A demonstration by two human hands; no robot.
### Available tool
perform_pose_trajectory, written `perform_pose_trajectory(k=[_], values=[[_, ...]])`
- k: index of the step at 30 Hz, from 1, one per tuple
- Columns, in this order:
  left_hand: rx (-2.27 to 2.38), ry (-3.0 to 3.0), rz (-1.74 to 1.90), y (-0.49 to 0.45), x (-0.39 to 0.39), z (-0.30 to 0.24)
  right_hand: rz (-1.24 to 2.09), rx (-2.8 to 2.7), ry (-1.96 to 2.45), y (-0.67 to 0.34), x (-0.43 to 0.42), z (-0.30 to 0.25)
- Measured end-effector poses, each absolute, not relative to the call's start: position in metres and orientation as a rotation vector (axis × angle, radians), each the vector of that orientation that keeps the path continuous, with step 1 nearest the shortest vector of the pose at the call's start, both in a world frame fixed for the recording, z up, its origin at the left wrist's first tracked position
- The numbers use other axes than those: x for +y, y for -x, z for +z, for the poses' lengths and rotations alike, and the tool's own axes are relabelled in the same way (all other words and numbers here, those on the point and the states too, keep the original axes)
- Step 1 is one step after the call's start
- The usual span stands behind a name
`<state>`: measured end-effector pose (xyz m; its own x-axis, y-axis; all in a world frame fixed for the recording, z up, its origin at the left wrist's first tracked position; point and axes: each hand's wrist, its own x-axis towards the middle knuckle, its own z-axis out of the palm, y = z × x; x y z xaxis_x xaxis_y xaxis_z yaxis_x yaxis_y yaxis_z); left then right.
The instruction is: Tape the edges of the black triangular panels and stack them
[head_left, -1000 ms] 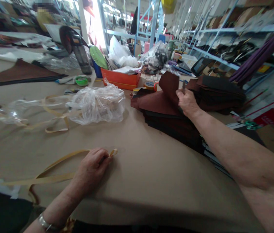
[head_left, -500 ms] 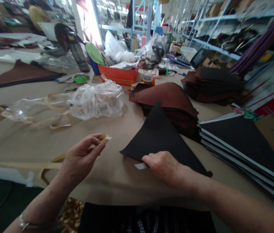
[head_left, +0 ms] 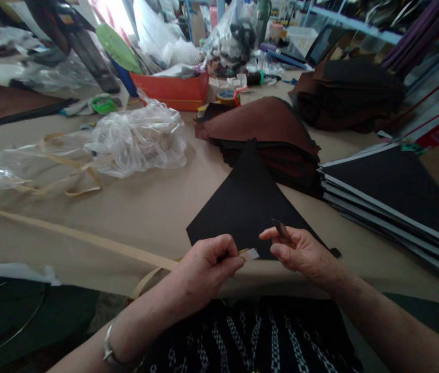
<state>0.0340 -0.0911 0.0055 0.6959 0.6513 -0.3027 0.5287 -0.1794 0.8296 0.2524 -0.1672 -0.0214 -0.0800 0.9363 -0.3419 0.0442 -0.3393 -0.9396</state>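
My left hand (head_left: 211, 264) is closed, pinching the end of a tan tape strip (head_left: 137, 253) with a small white tab (head_left: 249, 254) sticking out past the fingertips. The strip trails from this hand to the left over the table. Just right of the tab, my right hand (head_left: 305, 255) holds a small dark pointed blade (head_left: 282, 230) among its fingers, tip up and to the left; its index finger and thumb are apart. Under and behind both hands lies a black, roughly triangular sheet (head_left: 243, 202), partly hidden by them.
Behind the sheet is a pile of brown and black pieces (head_left: 266, 122). Black pieces with grey edges (head_left: 382, 176) are stacked at the right. A crumpled clear plastic bag (head_left: 137, 137) lies left of centre, before an orange box (head_left: 171, 90). The table's edge runs close below my hands.
My left hand has moved right with the strip, coming near my right hand. My right hand has lifted off the black sheet's edge, and a blade now shows in it. The view has tipped down.
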Motion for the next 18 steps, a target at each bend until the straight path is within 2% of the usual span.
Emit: perform_pose_trajectory(k=[11, 18], values=[[0.961, -2.007, -0.106, -0.058, -0.092, 0.003, 1.433, -1.304, 1.555, -0.239, -0.164, -0.012], [0.946, -2.110, -0.296, -0.036, -0.062, 0.007, 1.281, -1.081, 1.611, -0.298, -0.185, -0.006]])
